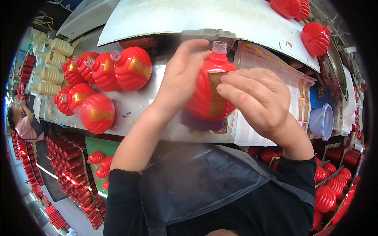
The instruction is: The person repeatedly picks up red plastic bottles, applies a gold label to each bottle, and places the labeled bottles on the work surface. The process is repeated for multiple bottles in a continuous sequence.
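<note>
A red glossy ribbed bottle (pixel 199 94) with a clear threaded neck stands upright on the metal worktop in front of me. My left hand (pixel 183 72) holds its left side near the shoulder, with some fingers hidden behind it. On the bottle's front is a gold label (pixel 217 103), partly covered by my right hand (pixel 258 96). The right fingertips press together at the label's upper right edge. Whether a thin pad is also under them is hard to see. Beneath the bottle lies a dark purplish patch (pixel 201 123).
Several labelled red bottles (pixel 103 112) stand at left, beside cream-coloured bottles (pixel 53 59). White label sheets (pixel 271 90) lie at right, near a lilac bucket (pixel 321 122). A raised white board (pixel 204 17) spans the back. Crates of red bottles (pixel 327 196) sit lower right. Another person (pixel 29 122) is far left.
</note>
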Demonstrator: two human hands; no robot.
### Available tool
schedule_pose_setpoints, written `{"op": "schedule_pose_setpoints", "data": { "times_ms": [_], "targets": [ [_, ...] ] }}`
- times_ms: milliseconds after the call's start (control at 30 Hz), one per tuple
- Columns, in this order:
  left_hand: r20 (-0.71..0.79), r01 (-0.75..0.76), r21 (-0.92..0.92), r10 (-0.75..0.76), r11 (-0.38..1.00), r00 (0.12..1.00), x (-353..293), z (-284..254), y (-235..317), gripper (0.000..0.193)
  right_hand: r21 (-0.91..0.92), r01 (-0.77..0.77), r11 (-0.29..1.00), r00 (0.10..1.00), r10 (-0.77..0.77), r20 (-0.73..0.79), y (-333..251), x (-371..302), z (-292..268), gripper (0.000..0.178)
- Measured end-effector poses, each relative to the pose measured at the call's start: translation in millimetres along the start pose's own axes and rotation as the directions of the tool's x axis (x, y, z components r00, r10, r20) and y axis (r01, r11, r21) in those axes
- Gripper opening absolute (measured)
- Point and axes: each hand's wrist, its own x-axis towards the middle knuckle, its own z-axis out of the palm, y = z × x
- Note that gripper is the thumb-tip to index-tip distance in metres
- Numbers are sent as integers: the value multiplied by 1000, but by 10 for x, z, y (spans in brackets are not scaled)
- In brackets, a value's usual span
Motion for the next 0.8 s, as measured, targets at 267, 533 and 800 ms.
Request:
{"op": "schedule_pose_setpoints", "data": {
  "times_ms": [267,533,800],
  "targets": [
    [-8,19,-16,-19,1000,1000,-67,20,10,33,182,-120,976,993,119,13,-35,-12,-57,30],
    [32,-33,208,27,978,999,-197,44,95,64,67,-293,954,953,286,99,314,78,-19,34],
    [-85,38,208,-21,977,996,-136,186,196,71,2,-188,982,979,188,79,294,99,-62,33]
  ]
}}
